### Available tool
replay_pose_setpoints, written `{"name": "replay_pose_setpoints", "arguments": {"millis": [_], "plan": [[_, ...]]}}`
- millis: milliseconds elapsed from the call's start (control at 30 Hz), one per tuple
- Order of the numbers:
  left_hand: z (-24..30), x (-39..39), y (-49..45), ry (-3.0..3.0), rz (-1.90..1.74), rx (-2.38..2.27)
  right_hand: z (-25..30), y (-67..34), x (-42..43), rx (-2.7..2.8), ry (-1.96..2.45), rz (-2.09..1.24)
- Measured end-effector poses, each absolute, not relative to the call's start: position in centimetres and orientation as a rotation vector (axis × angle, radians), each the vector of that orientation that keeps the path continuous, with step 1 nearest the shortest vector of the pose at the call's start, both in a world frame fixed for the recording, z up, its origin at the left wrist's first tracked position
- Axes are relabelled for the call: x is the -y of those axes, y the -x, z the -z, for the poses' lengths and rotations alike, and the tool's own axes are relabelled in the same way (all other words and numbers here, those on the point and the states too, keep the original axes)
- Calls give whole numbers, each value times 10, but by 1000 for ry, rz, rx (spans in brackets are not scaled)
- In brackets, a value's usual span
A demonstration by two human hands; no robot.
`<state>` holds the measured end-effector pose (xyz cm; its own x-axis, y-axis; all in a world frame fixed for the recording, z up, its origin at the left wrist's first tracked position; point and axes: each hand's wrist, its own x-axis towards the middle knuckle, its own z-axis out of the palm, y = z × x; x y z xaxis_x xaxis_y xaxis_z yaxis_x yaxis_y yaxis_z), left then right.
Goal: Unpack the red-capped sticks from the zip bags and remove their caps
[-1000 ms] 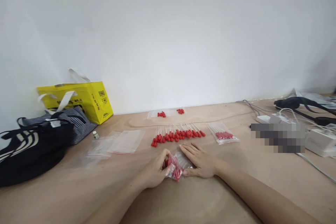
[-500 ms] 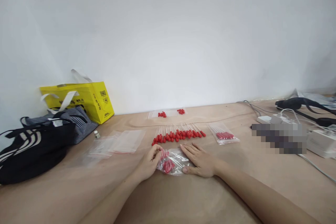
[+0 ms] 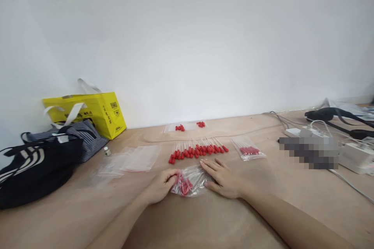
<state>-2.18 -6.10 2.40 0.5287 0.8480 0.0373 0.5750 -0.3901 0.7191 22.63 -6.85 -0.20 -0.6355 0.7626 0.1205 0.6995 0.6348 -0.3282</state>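
A clear plastic zip bag (image 3: 198, 177) lies on the table in front of me, with red-headed sticks (image 3: 186, 187) inside it. At the bag's left edge my left hand (image 3: 161, 186) has thumb and fingers closed in a pinch on the plastic. My right hand (image 3: 224, 179) rests flat on the bag's right end, fingers stretched out. Just beyond, a row of loose red-headed sticks (image 3: 201, 151) points away from me, heads nearest. A filled bag of sticks (image 3: 249, 150) lies to the right of this row.
Several flat plastic bags (image 3: 144, 157) are on the left, near a small bottle (image 3: 107, 151). Another bag with red pieces (image 3: 191, 126) lies by the wall. A yellow bag (image 3: 112, 114) and a black bag (image 3: 41, 171) stand far left; a white power strip and cables (image 3: 355, 158) are right.
My left hand has shifted slightly left and down with the bag's edge, and the bag looks flatter and more spread. My right hand stays nearly in place.
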Motion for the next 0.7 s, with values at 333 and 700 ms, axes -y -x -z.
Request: {"name": "replay_pose_setpoints", "arguments": {"millis": [333, 700], "plan": [[-32, 64, 23, -2196, -659, -1366, 7, -223, 69, 2587, 1309, -408], [-63, 36, 117, -1283, -1278, -1536, 6, -225, 68, 2595, 1325, -413]]}}
